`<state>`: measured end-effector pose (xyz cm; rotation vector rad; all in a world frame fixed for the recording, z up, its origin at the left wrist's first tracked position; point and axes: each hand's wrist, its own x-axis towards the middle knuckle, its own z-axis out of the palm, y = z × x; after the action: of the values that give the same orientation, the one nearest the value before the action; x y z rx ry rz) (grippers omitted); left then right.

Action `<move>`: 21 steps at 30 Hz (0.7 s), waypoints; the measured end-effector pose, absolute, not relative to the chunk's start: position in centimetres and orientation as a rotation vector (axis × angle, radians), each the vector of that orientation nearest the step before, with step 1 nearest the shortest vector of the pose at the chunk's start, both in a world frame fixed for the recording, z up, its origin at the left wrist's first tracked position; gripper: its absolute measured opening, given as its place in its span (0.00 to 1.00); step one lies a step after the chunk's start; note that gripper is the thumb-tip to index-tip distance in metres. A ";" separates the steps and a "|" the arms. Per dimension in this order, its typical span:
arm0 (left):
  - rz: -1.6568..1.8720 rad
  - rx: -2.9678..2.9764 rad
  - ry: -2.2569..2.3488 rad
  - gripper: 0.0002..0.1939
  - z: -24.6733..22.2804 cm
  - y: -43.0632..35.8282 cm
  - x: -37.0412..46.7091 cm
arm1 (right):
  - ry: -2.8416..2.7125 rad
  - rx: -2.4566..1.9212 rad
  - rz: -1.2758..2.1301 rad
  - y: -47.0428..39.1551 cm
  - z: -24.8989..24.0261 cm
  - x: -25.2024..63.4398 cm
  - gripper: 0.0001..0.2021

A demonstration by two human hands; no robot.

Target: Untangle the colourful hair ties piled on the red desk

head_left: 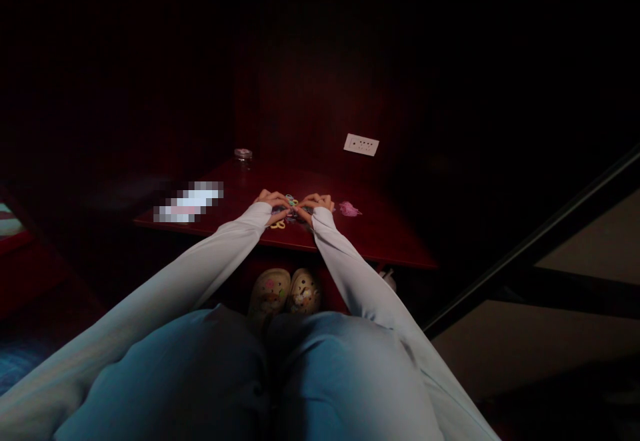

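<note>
"How does the room look?"
"Dark, with a deep red table [370, 234] against a wall [310, 107] that carries a white socket plate [361, 145]."
"Any print to read?"
"Whatever marks the lid of the clear jar [243, 157], at the table's back left, has are too small to make out. The bright patch [193, 201] near the left edge is pixelated over."
"And the coloured loops [291, 199]?"
"On the table near its front edge, between the hands, with yellow loops [278, 225] just in front."
"The fingers?"
"Both the left hand [273, 202] and right hand [316, 207] have them bent, tips meeting over the loops. Whether either pinches one, I can't tell."
"What's beside the right hand?"
"A pink tangle [349, 209], just to its right."
</note>
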<state>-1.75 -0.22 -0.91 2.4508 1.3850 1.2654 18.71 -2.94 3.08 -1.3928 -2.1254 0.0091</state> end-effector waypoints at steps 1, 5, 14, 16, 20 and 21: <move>1.291 2.439 1.383 0.10 -1.0 -0.2 -1.7 | -2.101 -1.406 0.040 -2.8 3.1 18.8 0.17; 1.351 2.403 1.373 0.14 -1.1 -0.1 -1.4 | -2.012 -1.436 0.137 -2.3 2.9 18.9 0.16; 1.383 2.362 1.422 0.12 -1.0 -0.1 -1.4 | -1.696 -1.490 0.087 -1.2 2.5 20.4 0.23; 1.404 2.347 1.439 0.12 -1.0 -0.2 -1.4 | -1.590 -1.559 0.073 -0.9 2.7 21.6 0.23; 1.413 2.339 1.436 0.12 -0.6 -0.4 -1.8 | -1.466 -1.702 -0.001 -0.7 3.1 24.2 0.19; 1.400 2.350 1.424 0.12 -0.5 -0.5 -1.9 | -1.450 -1.731 -0.026 -0.7 3.2 24.6 0.18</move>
<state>-1.91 -0.49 -0.50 2.3495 1.4240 1.4000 24.62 -0.74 3.24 -1.7310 -1.4501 -0.0265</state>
